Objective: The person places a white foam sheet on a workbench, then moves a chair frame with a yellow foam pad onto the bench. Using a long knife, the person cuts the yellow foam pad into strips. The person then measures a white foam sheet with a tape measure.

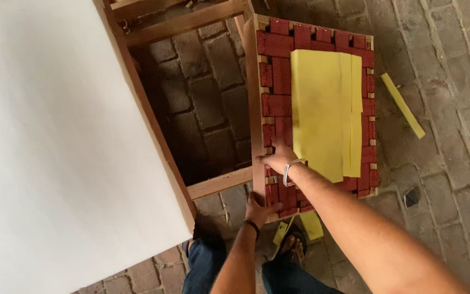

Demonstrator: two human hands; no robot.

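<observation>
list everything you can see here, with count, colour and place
woven seat frame: 1, red webbing on wood, centre, on the brick floor
foam sheet: 1, yellow, lying on the webbing
foam strip: 1, yellow, on the bricks right of the frame
foam scraps: a few, yellow, by the feet
white panel: 1, white, left
wooden frame: 1, brown, beside the panel
brick floor: grey-brown
jeans: blue, bottom
sandal: 1, dark
left hand: black wristband, at the frame's near edge
right hand: silver bracelet, on the webbing
</observation>
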